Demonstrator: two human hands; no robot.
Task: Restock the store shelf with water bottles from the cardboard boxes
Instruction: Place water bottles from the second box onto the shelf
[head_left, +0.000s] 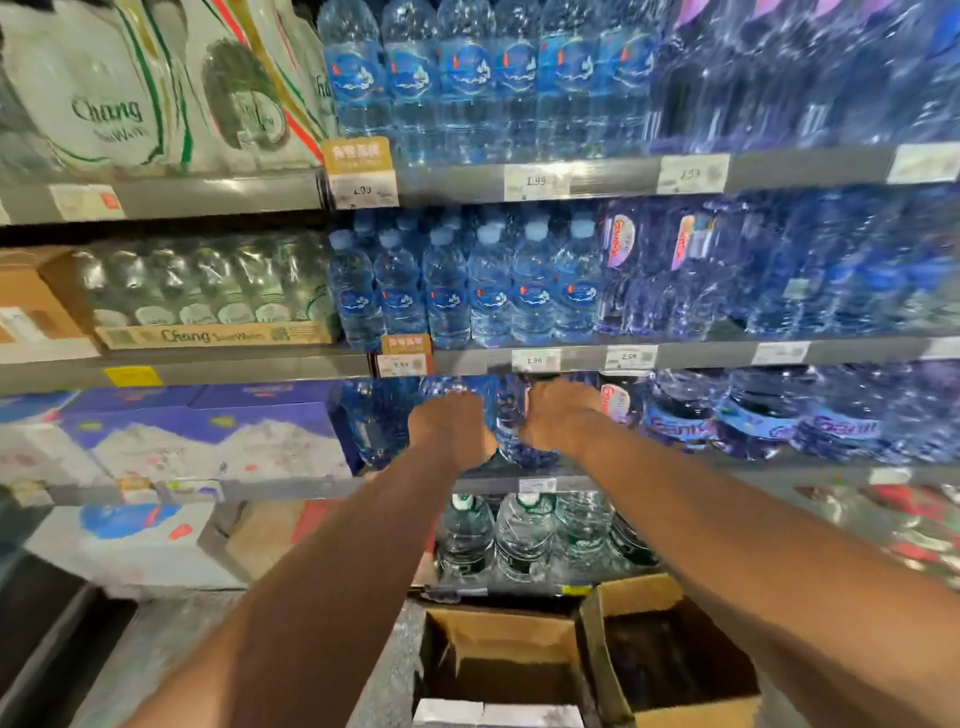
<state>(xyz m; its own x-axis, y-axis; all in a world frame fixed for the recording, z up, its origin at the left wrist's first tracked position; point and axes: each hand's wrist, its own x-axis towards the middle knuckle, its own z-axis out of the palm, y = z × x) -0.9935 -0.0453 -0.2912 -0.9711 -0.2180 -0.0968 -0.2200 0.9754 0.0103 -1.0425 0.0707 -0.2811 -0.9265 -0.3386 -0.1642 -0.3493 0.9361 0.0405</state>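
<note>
Reaching up from 7 o'clock with the bare left forearm (332, 587) and from 5 o'clock with the right forearm (727, 545), both nearest the lens. Between them at 6 o'clock, on the floor, 2 open cardboard boxes: left box (498, 639) dark inside with something white at its near edge, right box (670, 670) just beside it, interior too dark to read.

From the left, at 9 o'clock: a Chang soda water tray (218, 335) on the 2nd shelf, clear bottles in a row. Under it at 8 o'clock, blue-and-white cartons (208, 436) on the 3rd shelf (291, 488).

Just below centre: left hand (452, 421) against the left side of a blue-tinted water bottle (511, 431), right hand (558, 415) against its right side. Fingers of both reaching in among the stock and lost in blur, so cannot tell whether curled round the bottle or laid flat on it. Bottle roughly upright at the front of the 3rd shelf, base near the lip.

Lower at 6 o'clock, green-capped bottles (519, 535) on the bottom shelf. At 12 o'clock, blue-labelled bottles (488, 291) in rows, a 1.99 price tag (535, 182) on the rail above them. At 3 o'clock, large purple-labelled bottles (753, 421) just beside the right hand.
</note>
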